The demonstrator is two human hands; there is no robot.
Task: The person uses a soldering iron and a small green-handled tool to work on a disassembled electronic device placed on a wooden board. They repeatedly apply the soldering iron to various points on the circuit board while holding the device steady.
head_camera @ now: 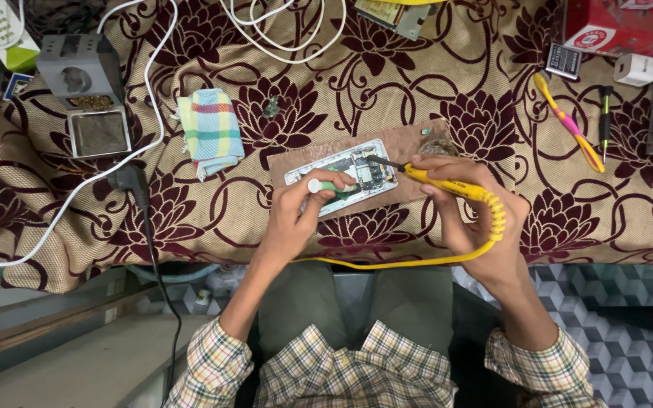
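The person sits at the near edge of the surface [417, 83], which is draped in a tan cloth with dark maroon flowers. An opened phone [344, 175] lies with its insides showing on a brown board [410, 143] close to that near edge, about midway along it. The left hand [296, 215] is closed around a green-handled tool with a white cap [325, 186], resting over the phone's lower part. The right hand [470, 211] grips a yellow soldering iron [447, 183], its dark tip touching the phone's circuit area; the yellow coiled cord [497, 219] loops round the wrist and runs back beneath both arms. A folded checked cloth [210, 132] lies left of the board. Towards the left edge stands a grey iron stand [85, 91]. Near the right edge lies a pink and yellow toothbrush [568, 121].
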